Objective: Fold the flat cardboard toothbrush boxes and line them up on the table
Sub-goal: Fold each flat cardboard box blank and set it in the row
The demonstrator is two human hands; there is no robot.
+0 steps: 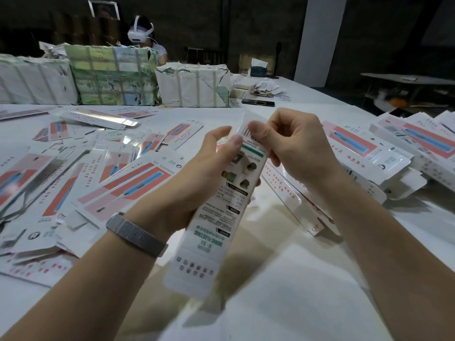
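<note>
Both hands hold one long toothbrush box (222,207) up above the white table (307,291), printed back facing the camera. The left hand (197,173) curls round its left edge with the thumb on the front near the top, while the right hand (290,146) pinches the upper end between thumb and bent fingers. Many flat boxes (118,185) lie scattered at left, and more boxes (394,148) are piled at right.
</note>
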